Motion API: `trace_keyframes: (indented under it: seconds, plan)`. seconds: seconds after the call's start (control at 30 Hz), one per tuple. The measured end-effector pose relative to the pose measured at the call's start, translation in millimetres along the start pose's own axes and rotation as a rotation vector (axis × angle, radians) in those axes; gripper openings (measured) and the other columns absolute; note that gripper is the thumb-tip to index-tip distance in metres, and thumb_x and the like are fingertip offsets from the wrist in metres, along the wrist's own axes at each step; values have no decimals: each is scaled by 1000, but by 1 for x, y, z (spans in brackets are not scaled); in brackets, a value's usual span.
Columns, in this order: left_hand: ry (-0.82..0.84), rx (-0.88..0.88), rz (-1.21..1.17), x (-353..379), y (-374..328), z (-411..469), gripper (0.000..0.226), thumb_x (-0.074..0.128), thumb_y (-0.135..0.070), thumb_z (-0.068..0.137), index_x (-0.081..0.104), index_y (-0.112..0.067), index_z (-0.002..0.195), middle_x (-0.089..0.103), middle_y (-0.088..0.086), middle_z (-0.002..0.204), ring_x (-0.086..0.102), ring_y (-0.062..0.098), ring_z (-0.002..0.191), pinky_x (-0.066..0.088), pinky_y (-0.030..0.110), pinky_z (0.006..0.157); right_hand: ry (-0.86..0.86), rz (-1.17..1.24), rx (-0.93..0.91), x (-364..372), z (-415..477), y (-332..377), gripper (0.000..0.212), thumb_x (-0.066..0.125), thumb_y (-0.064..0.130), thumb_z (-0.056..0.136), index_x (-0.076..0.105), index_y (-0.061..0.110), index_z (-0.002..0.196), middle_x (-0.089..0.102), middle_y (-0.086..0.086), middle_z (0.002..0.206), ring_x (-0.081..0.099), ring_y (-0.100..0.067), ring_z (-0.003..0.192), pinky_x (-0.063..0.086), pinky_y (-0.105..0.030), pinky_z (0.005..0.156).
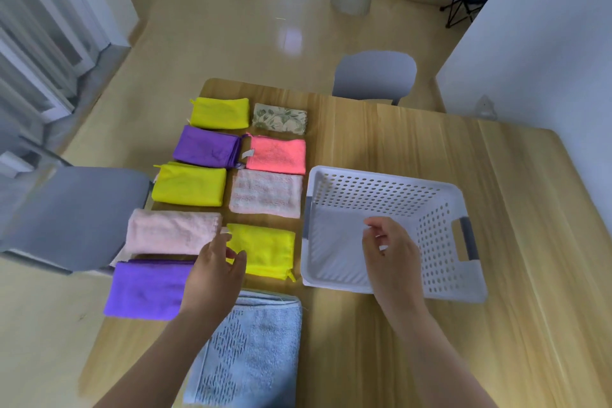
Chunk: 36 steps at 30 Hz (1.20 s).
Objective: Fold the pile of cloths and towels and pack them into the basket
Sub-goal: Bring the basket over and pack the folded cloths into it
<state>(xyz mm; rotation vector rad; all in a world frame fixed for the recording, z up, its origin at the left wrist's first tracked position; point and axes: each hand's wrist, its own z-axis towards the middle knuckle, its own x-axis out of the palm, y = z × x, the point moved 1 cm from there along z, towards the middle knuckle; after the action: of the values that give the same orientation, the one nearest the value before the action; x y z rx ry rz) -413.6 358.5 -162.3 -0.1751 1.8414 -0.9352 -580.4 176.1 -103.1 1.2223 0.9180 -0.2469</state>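
Packing stage, with left hand [215, 262] and right hand [392, 252] loose, empty. Grip nearest yellow cloth [265, 248] under its fold, keep flat, carry toward three o'clock into basket [381, 195].

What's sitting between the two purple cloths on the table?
In the head view, two folded pieces lie between the far purple cloth and the near purple cloth: a yellow cloth, then a pale pink towel.
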Motion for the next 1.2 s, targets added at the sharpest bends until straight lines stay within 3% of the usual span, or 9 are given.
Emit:
trace_keyframes:
  seconds: [0.2,0.33,0.43,0.5,0.6,0.83,0.97,1.1,1.2]
  plan:
    - [57,-16,26,-25,53,-13,11,55,-21,88,52,-12,95,58,5,86,54,26,78,44,35,65,6,21,-90,37,-53,22,13,58,8,91,65,17,94,61,11,81,58,0,73,44,-9,66]
    - [128,-67,36,-30,76,-15,22,57,-21,88,53,-12,108,60,4,94,59,25,82,47,36,71,59,64,-104,51,-81,32,12,60,9,90,65,19,90,60,18,79,59,1,76,40,-2,66]
    - [185,-76,44,-32,89,-20,29,56,-24,89,52,-12,116,59,3,98,59,23,85,47,34,73,281,10,-70,72,-98,27,9,58,20,92,65,20,97,64,12,87,60,-4,81,51,-18,73]
    - [212,-73,55,-34,99,-23,32,56,-25,90,52,-10,119,58,3,99,58,22,87,44,32,73,440,-55,-41,90,-106,19,18,58,28,91,64,19,107,65,9,99,59,-4,93,51,-29,83]
    - [235,-76,63,-34,111,-26,34,56,-25,91,51,-11,122,59,3,101,58,21,88,44,31,75,613,-161,-36,115,-110,13,37,57,32,92,56,18,126,58,7,123,52,-7,115,41,-24,99]
    - [268,-101,87,-27,126,-27,28,56,-27,91,52,-14,116,59,2,102,58,22,88,45,32,76,819,-409,-145,156,-94,5,66,61,34,90,32,12,144,36,-3,147,33,-20,136,30,-37,111]
    - [283,-96,98,-24,132,-26,25,54,-23,92,53,-13,114,60,3,103,58,22,87,46,33,77,884,-506,-129,175,-86,-6,83,69,44,80,29,13,145,36,-5,144,38,-26,130,36,-42,106]
    - [276,-91,91,-23,133,-26,24,54,-23,92,53,-12,113,60,3,103,58,22,88,47,33,78,874,-594,-163,184,-88,-11,86,72,46,77,29,15,144,40,-6,137,41,-26,126,35,-42,103]
    - [271,-93,90,-22,134,-25,25,54,-23,92,53,-12,114,60,2,102,59,21,88,47,33,78,899,-586,-84,186,-89,-15,83,74,44,74,32,15,139,46,-4,133,45,-26,123,32,-44,102]
